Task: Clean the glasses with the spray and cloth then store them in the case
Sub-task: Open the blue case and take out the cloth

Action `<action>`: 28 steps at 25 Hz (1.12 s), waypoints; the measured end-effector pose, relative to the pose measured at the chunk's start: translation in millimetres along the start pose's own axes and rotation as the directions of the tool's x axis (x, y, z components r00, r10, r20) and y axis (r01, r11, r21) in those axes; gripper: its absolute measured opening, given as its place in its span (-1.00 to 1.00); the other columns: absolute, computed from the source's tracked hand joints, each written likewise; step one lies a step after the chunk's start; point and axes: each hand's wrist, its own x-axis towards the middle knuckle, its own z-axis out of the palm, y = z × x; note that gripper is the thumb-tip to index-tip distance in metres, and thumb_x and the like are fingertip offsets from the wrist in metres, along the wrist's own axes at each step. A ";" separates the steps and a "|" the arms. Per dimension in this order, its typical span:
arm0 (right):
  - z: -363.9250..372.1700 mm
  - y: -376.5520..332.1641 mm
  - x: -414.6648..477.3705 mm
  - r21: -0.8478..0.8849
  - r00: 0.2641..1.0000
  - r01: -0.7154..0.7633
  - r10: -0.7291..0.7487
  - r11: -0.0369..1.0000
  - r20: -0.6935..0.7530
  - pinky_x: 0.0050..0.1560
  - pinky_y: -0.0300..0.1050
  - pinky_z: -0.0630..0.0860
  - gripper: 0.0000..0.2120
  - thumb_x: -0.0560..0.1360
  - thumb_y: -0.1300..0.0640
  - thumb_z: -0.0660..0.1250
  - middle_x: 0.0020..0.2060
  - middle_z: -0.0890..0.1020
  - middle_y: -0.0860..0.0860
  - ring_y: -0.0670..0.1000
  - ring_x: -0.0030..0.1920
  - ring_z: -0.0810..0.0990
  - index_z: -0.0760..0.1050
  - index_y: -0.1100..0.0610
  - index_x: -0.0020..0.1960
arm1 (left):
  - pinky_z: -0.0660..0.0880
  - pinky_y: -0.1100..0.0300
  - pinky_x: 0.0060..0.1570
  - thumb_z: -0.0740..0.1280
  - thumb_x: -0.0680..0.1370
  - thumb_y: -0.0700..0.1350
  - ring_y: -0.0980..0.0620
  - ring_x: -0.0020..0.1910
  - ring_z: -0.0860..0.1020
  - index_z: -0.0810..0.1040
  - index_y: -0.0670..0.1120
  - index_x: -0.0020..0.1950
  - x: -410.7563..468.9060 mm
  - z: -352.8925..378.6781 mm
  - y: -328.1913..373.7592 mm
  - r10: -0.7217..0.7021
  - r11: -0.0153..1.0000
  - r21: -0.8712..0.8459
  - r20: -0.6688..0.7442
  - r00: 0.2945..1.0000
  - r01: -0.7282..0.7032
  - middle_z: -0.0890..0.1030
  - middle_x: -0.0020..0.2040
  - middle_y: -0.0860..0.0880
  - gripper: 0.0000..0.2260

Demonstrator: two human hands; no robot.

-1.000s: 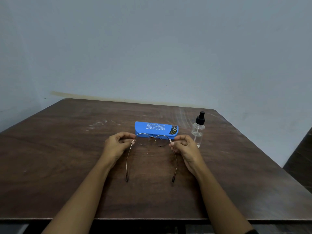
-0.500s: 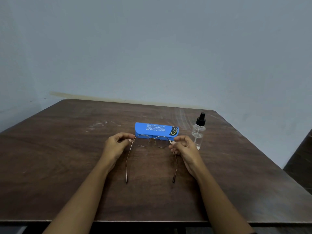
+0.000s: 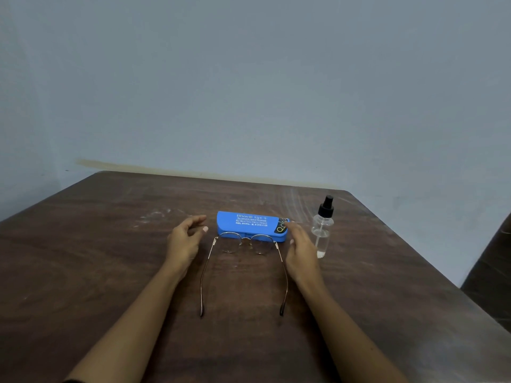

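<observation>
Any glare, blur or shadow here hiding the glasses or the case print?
Head view: dim, even light, no hard shadows; glasses thin but sharp; case small print soft, only partly legible; pale streaks, glare or scuffs, on the table near the spray bottle.

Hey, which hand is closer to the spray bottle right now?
Right. The right hand is just beside the spray bottle, apart from it; the left hand is on the far side of the glasses.

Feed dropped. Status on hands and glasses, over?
Left hand and right hand open, holding nothing. Glasses on table, temples unfolded, by closed case. Nothing blocking.
</observation>
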 end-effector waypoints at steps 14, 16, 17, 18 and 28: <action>26.5 27.7 48.4 0.046 0.987 -0.058 0.050 0.997 0.155 0.24 -0.42 0.12 -0.54 0.44 0.47 0.22 0.40 0.33 0.09 0.03 0.40 0.29 0.40 0.18 0.29 | 0.36 0.19 0.22 0.39 0.42 -0.29 -0.06 0.27 0.45 0.36 -0.18 0.36 41.0 20.3 -5.8 -0.054 0.993 0.112 0.206 0.977 0.031 0.48 0.31 -0.19 -0.48; 30.3 30.4 54.6 0.067 0.983 -0.051 0.039 0.996 0.177 0.31 -0.34 0.15 -0.53 0.41 0.45 0.27 0.38 0.36 0.08 0.02 0.39 0.31 0.42 0.17 0.28 | 0.36 0.18 0.21 0.39 0.39 -0.34 -0.07 0.29 0.44 0.32 -0.19 0.37 45.5 20.3 -7.4 -0.074 0.995 0.085 0.222 0.972 0.057 0.46 0.32 -0.19 -0.43; 32.4 32.5 58.7 0.079 0.982 -0.051 0.036 0.996 0.184 0.35 -0.28 0.18 -0.52 0.39 0.44 0.30 0.37 0.38 0.08 0.03 0.37 0.33 0.43 0.16 0.28 | 0.36 0.18 0.21 0.41 0.37 -0.36 -0.08 0.30 0.42 0.31 -0.19 0.37 48.6 20.7 -8.2 -0.071 0.995 0.084 0.233 0.970 0.053 0.44 0.33 -0.20 -0.40; 34.3 34.3 62.3 0.096 0.982 -0.047 0.029 0.994 0.185 0.39 -0.19 0.22 -0.51 0.37 0.43 0.34 0.34 0.41 0.09 0.03 0.35 0.36 0.44 0.15 0.26 | 0.35 0.17 0.22 0.43 0.34 -0.37 -0.08 0.31 0.40 0.30 -0.19 0.38 51.6 20.8 -9.1 -0.058 0.994 0.100 0.243 0.968 0.034 0.42 0.35 -0.20 -0.36; 43.4 35.2 84.0 0.067 0.957 0.198 -0.208 0.978 0.201 0.21 -0.33 0.31 -0.67 0.30 0.09 0.47 0.02 0.51 -0.10 -0.06 0.12 0.46 0.57 0.11 0.05 | 0.33 0.17 0.13 0.40 0.43 -0.06 -0.06 0.26 0.42 0.28 -0.09 0.40 55.4 23.4 -11.3 0.074 0.908 0.381 0.262 0.962 -0.173 0.45 0.32 -0.13 -0.42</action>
